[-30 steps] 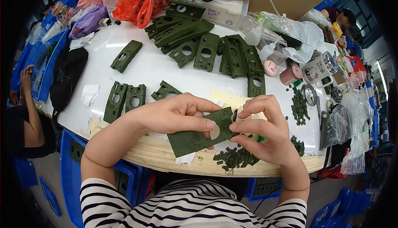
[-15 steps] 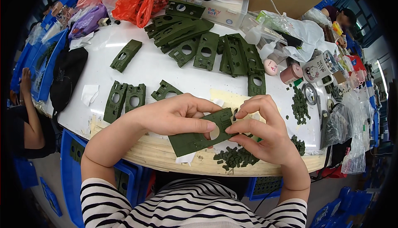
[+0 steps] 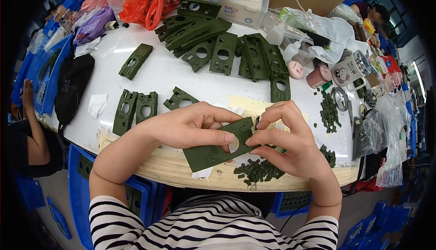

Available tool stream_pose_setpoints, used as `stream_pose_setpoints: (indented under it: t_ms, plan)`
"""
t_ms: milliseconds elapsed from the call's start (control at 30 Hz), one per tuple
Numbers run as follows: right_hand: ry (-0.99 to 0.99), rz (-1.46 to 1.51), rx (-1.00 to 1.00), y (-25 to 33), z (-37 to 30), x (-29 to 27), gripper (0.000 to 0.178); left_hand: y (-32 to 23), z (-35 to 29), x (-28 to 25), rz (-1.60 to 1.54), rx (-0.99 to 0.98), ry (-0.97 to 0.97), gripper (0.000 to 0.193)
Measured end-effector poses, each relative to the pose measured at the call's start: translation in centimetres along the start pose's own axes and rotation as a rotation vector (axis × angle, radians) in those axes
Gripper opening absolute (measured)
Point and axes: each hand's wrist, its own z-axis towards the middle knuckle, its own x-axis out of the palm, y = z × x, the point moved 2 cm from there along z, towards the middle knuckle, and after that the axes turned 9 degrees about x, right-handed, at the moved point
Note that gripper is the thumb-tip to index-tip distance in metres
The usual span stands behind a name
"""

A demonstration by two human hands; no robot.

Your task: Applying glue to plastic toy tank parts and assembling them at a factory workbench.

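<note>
My left hand (image 3: 193,125) is closed on a dark green plastic model tank hull piece (image 3: 206,156), thumb on top beside its round hole. The piece is tilted above the near table edge. At its right end, my right hand (image 3: 290,143) has thumb and finger pinched against the edge; whatever small thing they may hold is hidden. Just below lies a heap of small dark green plastic blocks (image 3: 258,172). Similar hull pieces lie beyond my left forearm, among them one hull piece (image 3: 146,105) and another partly covered one (image 3: 180,98).
More hull pieces (image 3: 223,53) are stacked at the back. Further small blocks (image 3: 330,112) lie right, by a mug (image 3: 349,72) and a pink jar (image 3: 319,76). A red bag (image 3: 152,0) and black cap (image 3: 75,82) are left. Blue crates (image 3: 81,195) stand below; another person's arm (image 3: 36,132) is left.
The view has shifted slightly. Both hands keep nearly the same hold on the hull piece, with my right fingertips still at its right end.
</note>
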Motion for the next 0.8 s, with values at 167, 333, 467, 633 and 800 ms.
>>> stream_pose_setpoints:
  t_ms: [167, 333, 467, 633, 800]
  plan:
    - [0.003, 0.01, 0.002, 0.0, 0.0, 0.0, 0.032, 0.0, 0.0, 0.1, -0.028, 0.011, -0.003, 0.042]
    - [-0.047, 0.042, 0.031, 0.0, -0.1, -0.3, 0.041, -0.5, 0.0, 0.2, -0.001, -0.004, -0.007, 0.041]
    - [-0.211, 0.099, 0.109, -0.2, 0.2, -0.5, 0.045, 0.6, 0.0, 0.3, -0.084, 0.079, -0.098, 0.038]
    - [-0.286, 0.035, 0.117, -0.7, 0.1, -0.6, 0.043, 0.9, 0.5, 0.4, -0.069, 0.181, -0.201, 0.048]
    - [-0.274, 0.043, 0.098, -0.7, 0.0, -0.3, 0.041, 1.7, 0.6, 1.0, -0.09, 0.239, -0.237, 0.04]
